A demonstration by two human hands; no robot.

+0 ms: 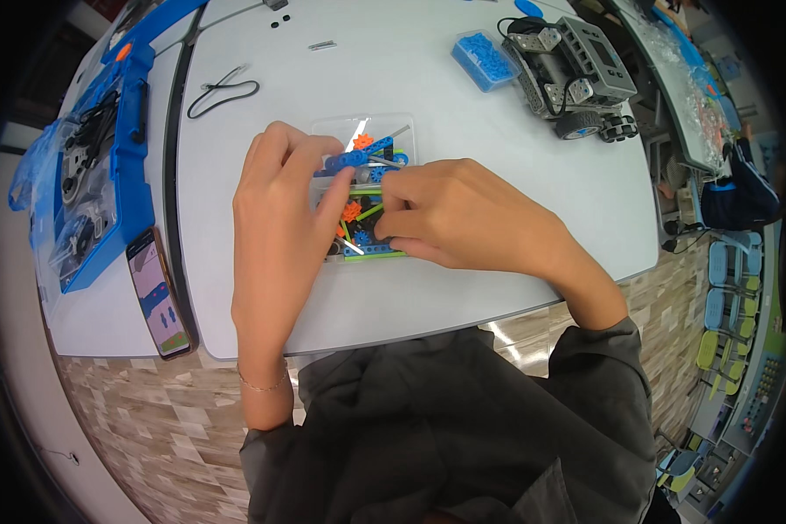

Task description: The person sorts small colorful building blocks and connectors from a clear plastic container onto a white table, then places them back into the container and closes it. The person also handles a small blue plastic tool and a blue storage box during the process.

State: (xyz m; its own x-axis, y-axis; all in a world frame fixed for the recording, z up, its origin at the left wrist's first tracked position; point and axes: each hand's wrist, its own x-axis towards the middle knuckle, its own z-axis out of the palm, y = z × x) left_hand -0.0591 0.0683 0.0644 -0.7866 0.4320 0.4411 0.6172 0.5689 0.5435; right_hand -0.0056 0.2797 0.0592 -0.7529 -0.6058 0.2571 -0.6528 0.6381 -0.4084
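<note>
A clear plastic box (409, 128) lies before me on the white table, holding small construction parts. Between the thumb and fingers of my left hand (281, 190) is a blue plastic beam assembly (348, 160), above the box's far part. My right hand (455, 216) reaches into the near part with bent fingers; its fingertips are partly hidden, so whether they pinch a part is unclear. Around them are an orange gear (351, 211), a small blue gear (362, 237), lime-green strips (369, 212) and a blue perforated beam (367, 250). Another orange gear (363, 141) lies at the far side.
Farther right stand a tub of blue pegs (485, 60) and a grey wheeled robot (570, 72). A black cable (226, 97) and metal shafts (322, 45) lie on the table (491, 147). At left are a blue case (128, 177) and a phone (162, 295) showing pictured parts.
</note>
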